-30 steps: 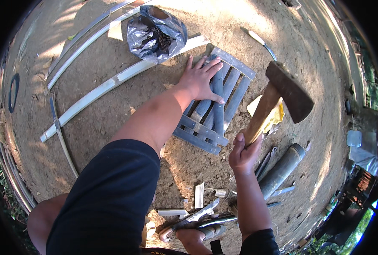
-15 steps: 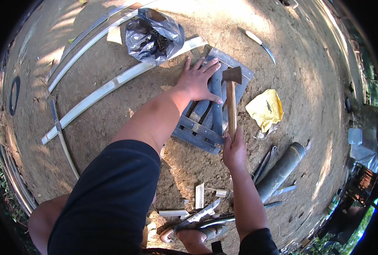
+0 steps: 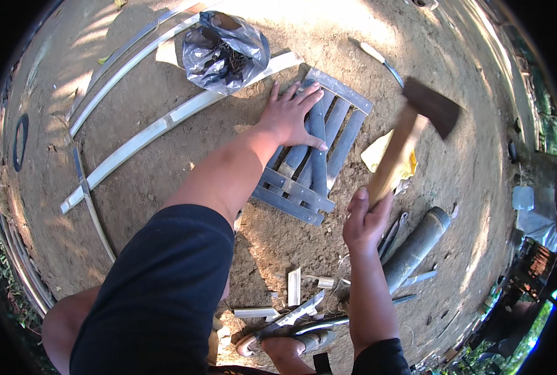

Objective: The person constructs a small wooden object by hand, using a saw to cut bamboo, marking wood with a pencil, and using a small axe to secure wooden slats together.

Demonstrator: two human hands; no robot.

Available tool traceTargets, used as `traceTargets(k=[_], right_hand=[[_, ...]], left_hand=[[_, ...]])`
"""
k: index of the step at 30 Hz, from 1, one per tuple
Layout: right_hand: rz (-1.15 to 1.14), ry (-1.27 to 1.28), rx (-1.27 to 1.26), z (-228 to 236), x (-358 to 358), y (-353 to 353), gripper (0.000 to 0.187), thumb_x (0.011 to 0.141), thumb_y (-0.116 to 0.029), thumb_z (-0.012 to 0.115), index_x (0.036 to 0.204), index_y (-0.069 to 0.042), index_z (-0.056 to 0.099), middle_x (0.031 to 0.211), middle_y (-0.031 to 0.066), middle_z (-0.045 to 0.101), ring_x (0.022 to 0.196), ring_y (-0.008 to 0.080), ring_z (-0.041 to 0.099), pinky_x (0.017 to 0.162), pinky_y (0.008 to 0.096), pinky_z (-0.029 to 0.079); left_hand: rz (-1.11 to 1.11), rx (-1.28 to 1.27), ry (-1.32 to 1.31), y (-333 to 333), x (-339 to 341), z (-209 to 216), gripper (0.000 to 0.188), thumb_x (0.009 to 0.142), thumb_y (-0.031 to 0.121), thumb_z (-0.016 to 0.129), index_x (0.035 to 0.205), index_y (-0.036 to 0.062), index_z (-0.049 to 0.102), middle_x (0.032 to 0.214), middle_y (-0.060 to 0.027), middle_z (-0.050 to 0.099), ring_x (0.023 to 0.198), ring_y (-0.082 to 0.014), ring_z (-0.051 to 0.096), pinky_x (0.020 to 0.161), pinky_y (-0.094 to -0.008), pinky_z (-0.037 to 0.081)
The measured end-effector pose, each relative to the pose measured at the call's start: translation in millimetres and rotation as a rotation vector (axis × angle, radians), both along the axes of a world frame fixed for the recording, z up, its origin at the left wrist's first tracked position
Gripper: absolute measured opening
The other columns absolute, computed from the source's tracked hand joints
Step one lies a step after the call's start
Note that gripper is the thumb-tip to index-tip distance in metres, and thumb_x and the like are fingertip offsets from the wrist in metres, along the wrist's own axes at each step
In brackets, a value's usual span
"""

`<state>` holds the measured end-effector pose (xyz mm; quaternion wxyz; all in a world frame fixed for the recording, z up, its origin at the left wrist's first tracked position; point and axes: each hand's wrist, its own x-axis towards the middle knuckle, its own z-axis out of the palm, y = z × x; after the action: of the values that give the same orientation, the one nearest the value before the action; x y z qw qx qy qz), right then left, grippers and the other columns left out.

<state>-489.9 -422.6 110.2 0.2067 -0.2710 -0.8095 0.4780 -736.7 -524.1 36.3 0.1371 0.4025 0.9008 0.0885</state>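
Observation:
A small slatted panel of dark strips, held together by crosspieces, lies tilted on the dirt in front of me. My left hand rests on it with the fingers spread, pressing on a diagonal strip. My right hand is wrapped round the wooden handle of a hatchet. The hatchet is raised to the right of the panel, its dark metal head slightly blurred. Behind its handle a crumpled yellow packet is partly hidden.
A dark plastic bag of small dark pieces stands on a long pale strip. A knife lies at the far right. Nearer are a thick bamboo tube, a large blade by my foot and several offcuts.
The hatchet has swung up and to the right, away from the panel, in my right hand. My left hand stays on the panel.

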Motion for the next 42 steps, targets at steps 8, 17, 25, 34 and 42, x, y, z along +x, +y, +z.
traceTargets(k=[8,17,25,34,42], right_hand=[[0.247,-0.465,0.276,-15,15,13,0.05,0.099,-0.013,0.062,0.142,0.005,0.045,0.086,0.0313,0.068,0.075,0.0435,0.072,0.067,0.0512,0.057],[0.262,-0.579,0.366,-24,10,38,0.046,0.103,-0.015,0.06,0.142,0.005,0.046,0.079,0.0195,0.066,0.069,0.0248,0.069,0.062,0.0387,0.053],[0.108,-0.334,0.307,-18,13,24,0.031,0.105,-0.014,0.056,0.131,0.002,0.048,0.078,0.0121,0.065,0.065,0.0166,0.065,0.057,0.0337,0.051],[0.104,-0.266,0.21,-26,16,13,0.047,0.1,-0.014,0.06,0.144,-0.008,0.047,0.095,0.0305,0.07,0.089,0.0503,0.069,0.075,0.0553,0.054],[0.091,-0.456,0.254,-6,96,42,0.05,0.101,-0.018,0.062,0.146,-0.001,0.046,0.088,0.0291,0.068,0.079,0.0497,0.067,0.069,0.0534,0.053]], left_hand=[[-0.02,0.008,0.004,-8,14,-17,0.139,0.058,0.094,0.066,0.166,0.0219,0.017,0.174,0.0032,0.012,0.16,-0.0301,0.014,0.128,-0.0621,0.005],[-0.035,0.011,-0.013,-1,7,-2,0.14,0.058,0.092,0.069,0.167,0.0206,0.016,0.174,0.0016,0.012,0.159,-0.0327,0.016,0.128,-0.0625,0.004],[-0.078,0.028,-0.009,2,1,8,0.146,0.054,0.089,0.075,0.167,0.019,0.014,0.175,-0.0019,0.011,0.159,-0.0351,0.013,0.128,-0.0626,0.005],[-0.067,0.034,-0.023,-2,2,12,0.146,0.054,0.088,0.076,0.167,0.019,0.013,0.174,-0.0026,0.014,0.16,-0.0344,0.012,0.127,-0.0628,0.004],[-0.033,-0.076,-0.051,14,11,43,0.145,0.059,0.083,0.078,0.167,0.0141,0.01,0.175,-0.0048,0.011,0.16,-0.0323,0.008,0.128,-0.0616,0.004]])
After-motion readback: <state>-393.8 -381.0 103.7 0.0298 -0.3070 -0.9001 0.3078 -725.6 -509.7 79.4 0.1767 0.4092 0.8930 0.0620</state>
